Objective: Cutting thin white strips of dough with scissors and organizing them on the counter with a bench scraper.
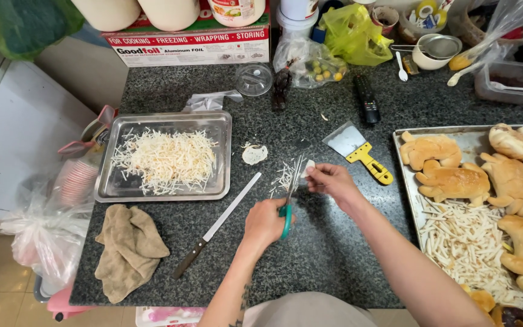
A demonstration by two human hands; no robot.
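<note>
My left hand [264, 224] grips teal-handled scissors [292, 191] whose blades point away from me. My right hand [332, 181] pinches a small white piece [308, 169] right at the scissor blades. A small pile of thin white strips [282, 179] lies on the dark granite counter [328, 248] just under the blades. A round white slice [254, 154] rests a little farther back. To the left, a metal tray [116, 189] holds a heap of the same shredded white strips [164, 160].
A long knife [216, 225] lies diagonally left of my hands, beside a brown cloth [127, 248]. A yellow-handled scraper [361, 152] sits behind my right hand. A baking tray [408, 184] at right carries animal-shaped breads [452, 180] and pale strips. Bags, containers, a remote crowd the back.
</note>
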